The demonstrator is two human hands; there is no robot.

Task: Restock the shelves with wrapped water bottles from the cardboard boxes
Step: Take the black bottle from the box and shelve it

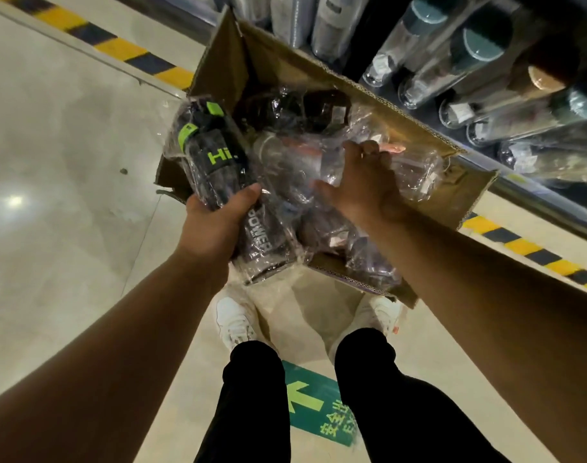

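The black wrapped bottle (218, 168) is over the left edge of the cardboard box (319, 68), lengthwise away from the person, green cap farthest. The left hand (215, 225) grips its lower half. The right hand (362, 185) curls round a clear wrapped bottle (302, 152) inside. The box stands on a glossy pale floor (68, 145) beside the shelf (519, 135).

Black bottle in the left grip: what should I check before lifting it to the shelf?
1. Left grip wraps around the black bottle: ok.
2. Black bottle is raised out of the cardboard box: ok.
3. Black bottle is still sealed all round: cannot tell.
4. Right grip has fingers curled on a clear wrapped bottle inside the box: ok.
5. Free slot on the shelf: cannot tell.
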